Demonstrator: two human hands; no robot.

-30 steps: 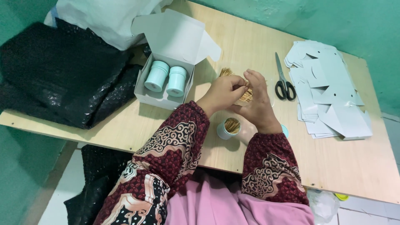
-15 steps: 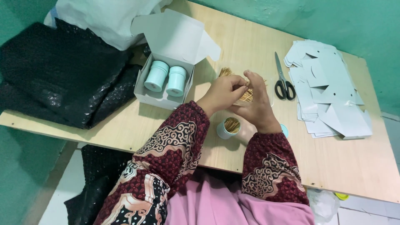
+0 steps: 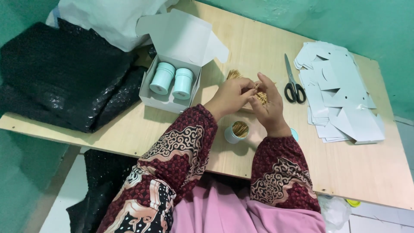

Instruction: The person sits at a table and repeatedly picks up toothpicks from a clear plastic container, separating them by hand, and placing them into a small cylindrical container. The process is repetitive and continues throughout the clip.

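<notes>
Toothpicks (image 3: 260,96), thin and tan, bunched between both hands.

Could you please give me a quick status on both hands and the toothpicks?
Left hand and right hand together, pinching a toothpick bundle. Open cup of toothpicks below, near the wrists. Scissors lie apart to the right; nothing in the way.

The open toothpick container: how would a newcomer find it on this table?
Start at the wooden table, near edge, just below the left hand and right hand. The small round container stands there alone, open and showing toothpick ends; the two capped containers sit in a box.
</notes>
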